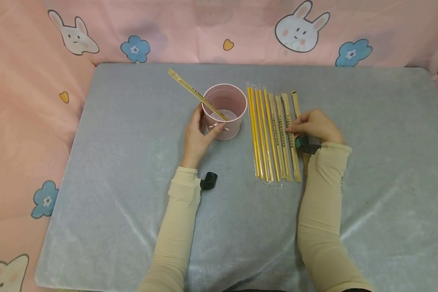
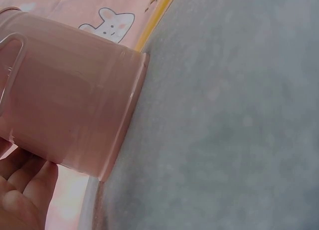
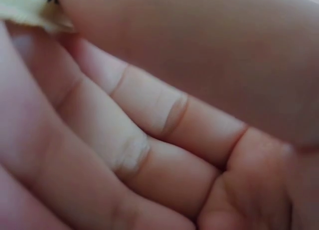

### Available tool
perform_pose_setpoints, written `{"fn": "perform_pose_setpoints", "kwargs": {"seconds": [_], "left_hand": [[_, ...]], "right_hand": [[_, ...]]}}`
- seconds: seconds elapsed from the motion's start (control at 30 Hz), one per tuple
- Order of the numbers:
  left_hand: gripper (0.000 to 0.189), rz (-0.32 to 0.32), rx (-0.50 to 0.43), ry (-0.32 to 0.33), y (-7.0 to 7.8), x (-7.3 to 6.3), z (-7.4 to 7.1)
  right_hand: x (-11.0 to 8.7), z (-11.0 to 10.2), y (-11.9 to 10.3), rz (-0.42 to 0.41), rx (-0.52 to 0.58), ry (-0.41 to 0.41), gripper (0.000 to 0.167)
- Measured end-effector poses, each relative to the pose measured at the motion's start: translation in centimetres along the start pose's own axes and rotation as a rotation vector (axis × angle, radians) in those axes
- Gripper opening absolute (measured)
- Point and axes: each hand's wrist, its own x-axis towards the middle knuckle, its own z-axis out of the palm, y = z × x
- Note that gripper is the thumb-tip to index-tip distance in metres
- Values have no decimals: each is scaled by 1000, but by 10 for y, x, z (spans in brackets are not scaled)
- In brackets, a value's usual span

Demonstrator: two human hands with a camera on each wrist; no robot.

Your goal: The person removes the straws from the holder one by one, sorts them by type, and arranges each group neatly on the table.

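Observation:
A pink bucket (image 1: pixel 223 132) stands upright on the table, a paper-wrapped straw (image 1: pixel 193 92) leaning out over its left rim. My left hand (image 1: pixel 198 138) grips the bucket from the left, thumb across the front by the small handle; the left wrist view shows its fingers (image 2: pixel 37 190) against the bucket's wall (image 2: pixel 75 90). Right of it lies a row of straws. With fingertips and thumb, my right hand (image 1: pixel 315 125) pinches a printed paper-wrapped straw (image 1: pixel 295 160) near its middle. A bit of printed paper (image 3: pixel 30 8) shows at the fingertips in the right wrist view.
Several yellow straws (image 1: pixel 261 134) in clear film lie side by side, then several paper-wrapped ones (image 1: pixel 277 121). One more wrapped straw (image 1: pixel 296 103) runs under the right hand. A grey cloth (image 1: pixel 131 142) covers the table; a pink patterned curtain (image 1: pixel 182 32) hangs behind it.

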Motion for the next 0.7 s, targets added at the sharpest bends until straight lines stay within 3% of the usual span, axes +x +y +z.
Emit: {"fn": "perform_pose_setpoints", "kwargs": {"seconds": [0.7], "left_hand": [[77,1,-6,-8,0,0,-1]], "right_hand": [[1,1,-1,8,-3,-3,30]]}}
